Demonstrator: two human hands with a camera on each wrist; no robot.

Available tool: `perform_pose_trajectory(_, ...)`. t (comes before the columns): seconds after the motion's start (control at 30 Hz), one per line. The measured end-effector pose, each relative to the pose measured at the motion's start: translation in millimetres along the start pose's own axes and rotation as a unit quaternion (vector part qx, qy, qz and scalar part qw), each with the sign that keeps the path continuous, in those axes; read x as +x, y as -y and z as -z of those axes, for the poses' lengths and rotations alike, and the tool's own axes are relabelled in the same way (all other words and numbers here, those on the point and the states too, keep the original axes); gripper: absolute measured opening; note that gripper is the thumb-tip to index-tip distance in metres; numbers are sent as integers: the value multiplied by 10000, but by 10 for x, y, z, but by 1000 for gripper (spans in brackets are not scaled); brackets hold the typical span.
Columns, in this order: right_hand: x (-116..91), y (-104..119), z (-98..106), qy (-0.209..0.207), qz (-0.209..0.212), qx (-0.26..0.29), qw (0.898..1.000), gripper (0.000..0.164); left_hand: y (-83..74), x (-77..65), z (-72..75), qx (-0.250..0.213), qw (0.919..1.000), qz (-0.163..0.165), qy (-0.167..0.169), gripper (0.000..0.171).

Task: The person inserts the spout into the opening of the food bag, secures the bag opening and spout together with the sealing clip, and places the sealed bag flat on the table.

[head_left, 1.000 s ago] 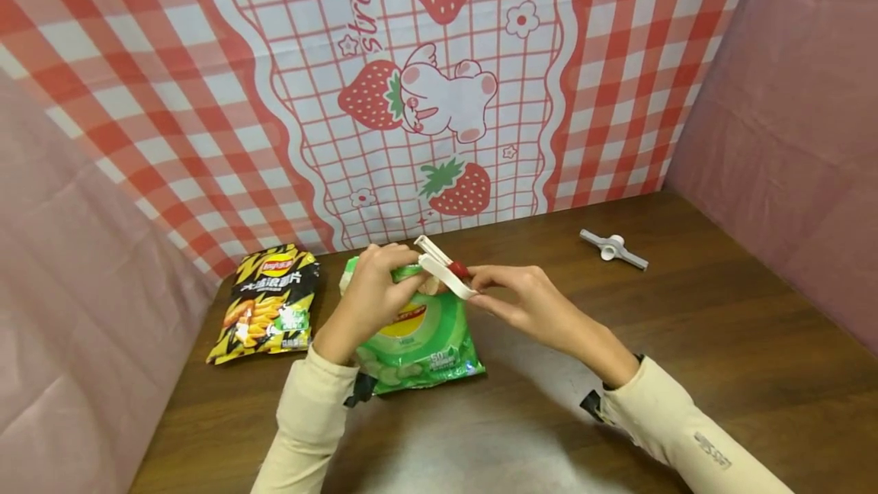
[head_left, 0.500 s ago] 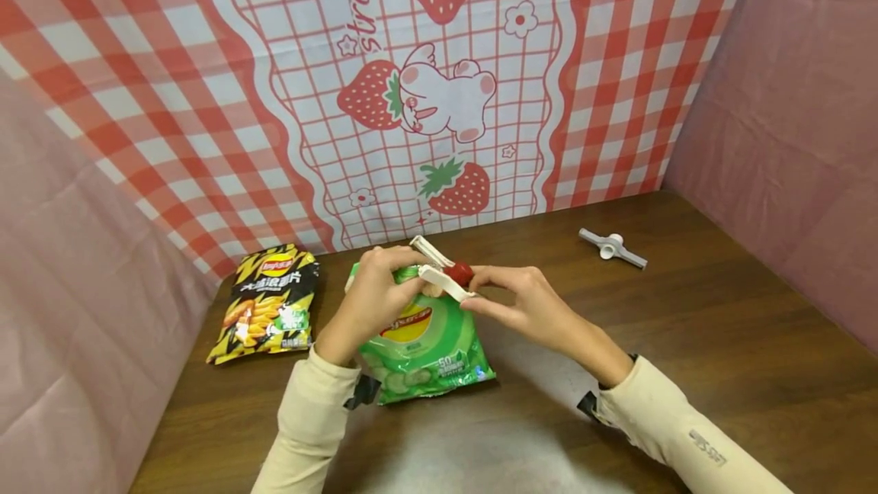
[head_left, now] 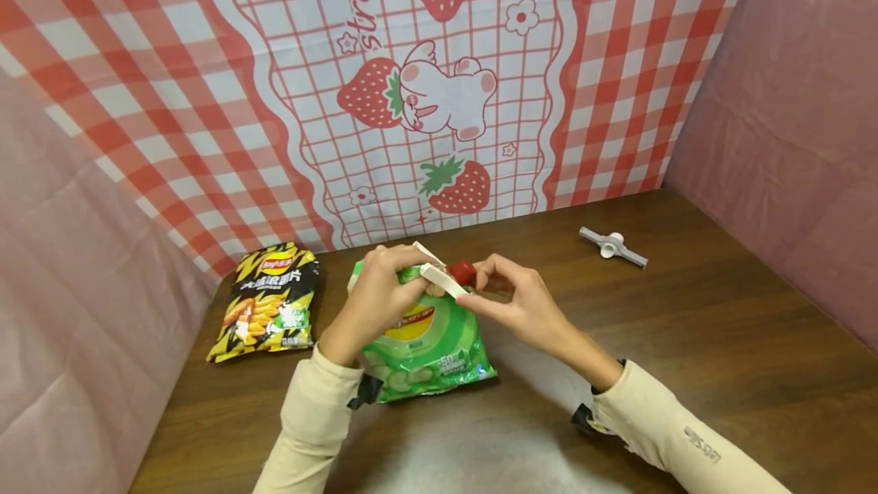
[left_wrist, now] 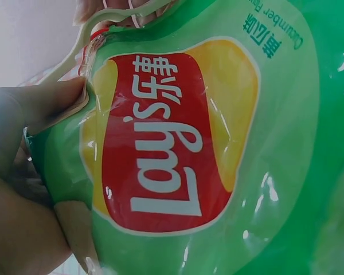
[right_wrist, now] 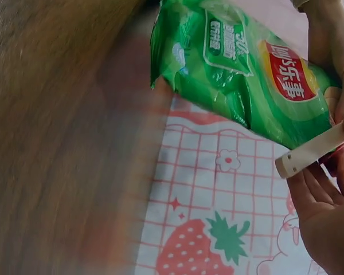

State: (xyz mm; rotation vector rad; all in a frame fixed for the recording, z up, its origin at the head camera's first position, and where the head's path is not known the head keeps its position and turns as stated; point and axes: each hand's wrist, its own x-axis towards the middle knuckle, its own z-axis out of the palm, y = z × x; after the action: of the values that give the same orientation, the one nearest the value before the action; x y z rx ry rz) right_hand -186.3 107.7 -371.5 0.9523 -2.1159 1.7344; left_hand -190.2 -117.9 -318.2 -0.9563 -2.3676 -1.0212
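A green Lay's bag of cucumber chips (head_left: 428, 349) hangs slanted in front of me, its printed face toward me in the head view. My left hand (head_left: 380, 288) grips the bag's upper edge; its thumb (left_wrist: 51, 106) presses the green film in the left wrist view. A white bag clip with a red cap (head_left: 442, 280) sits at that upper edge, its two arms spread apart on either side. My right hand (head_left: 517, 299) pinches the clip's right end, with the thumb under the near arm and the index finger bent by the red cap (head_left: 463, 273).
A black and yellow chip bag (head_left: 267, 303) lies at the table's back left. A grey bag clip with a white cap (head_left: 613, 247) lies at the back right of the brown wooden table (head_left: 686, 341). A strawberry-print checked cloth (head_left: 521, 97) rises behind.
The green bag has swung slightly right and down. The clip's arms have shifted and its red cap shows further right. My right index finger has bent more, off the cap's top.
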Motion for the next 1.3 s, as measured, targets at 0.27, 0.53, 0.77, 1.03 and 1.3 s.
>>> perform_pose_trajectory(0.27,8,32,14,7,-294,497,9983,36,-41,-3,-25,205,9997,-108,68,12)
perform_pose_trajectory(0.53,23,27,92,588,-684,339,9953,50,-43,-7,-95,374,9984,-302,281,13)
perform_pose_trajectory(0.77,52,25,137,1064,-539,444,9919,43,-60,6,-118,779,9941,-564,500,15)
perform_pose_trajectory(1.03,37,27,209,1353,-503,488,9883,44,-154,0,-90,1225,9868,-772,727,8)
perform_pose_trajectory(1.3,51,11,248,1431,-587,329,9874,41,-215,-1,-27,1239,9897,-488,515,43)
